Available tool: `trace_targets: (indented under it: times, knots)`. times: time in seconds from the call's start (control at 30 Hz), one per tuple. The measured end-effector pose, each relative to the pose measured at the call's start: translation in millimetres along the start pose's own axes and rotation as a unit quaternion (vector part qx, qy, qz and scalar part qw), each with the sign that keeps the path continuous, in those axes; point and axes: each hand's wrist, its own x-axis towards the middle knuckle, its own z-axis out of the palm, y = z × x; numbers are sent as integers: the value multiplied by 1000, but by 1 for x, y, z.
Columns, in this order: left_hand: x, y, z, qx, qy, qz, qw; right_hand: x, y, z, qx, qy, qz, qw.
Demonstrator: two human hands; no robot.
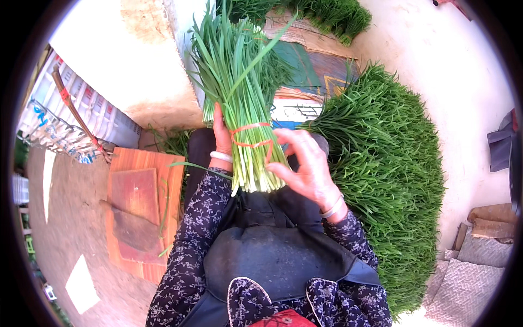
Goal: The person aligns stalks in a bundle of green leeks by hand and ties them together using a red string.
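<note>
A thick bunch of garlic chives [246, 109] stands upright over my lap, green leaves up and pale cut stems down. My left hand [222, 133] is closed round its left side, the fingers hidden behind the stems. An orange tie [251, 145] goes round the stems in two loops, with a strand slanting down at the right. At that strand my right hand [308, 166] is curled, thumb and fingertips against the tie and the stems. Whether the strand is pinched between them is hard to make out.
A big heap of loose garlic chives [389, 185] lies to my right. More bunches [327, 19] rest at the far end on flattened sacks [310, 65]. On my left, a wide-bladed knife [133, 228] lies on a wooden board [174, 180]. Stacked pale crates [92, 103] stand beyond it.
</note>
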Motion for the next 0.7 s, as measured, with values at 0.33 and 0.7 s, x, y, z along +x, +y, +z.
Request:
trace_targets:
  times: [0.33,0.7]
  knots:
    - [-7,5,19,-2,17,-6,1000,-28,-15,17,-9,-64,-38,997]
    - [-5,-15,-3,65,96,80,990,-41,-2,39,-205,-106,45,972]
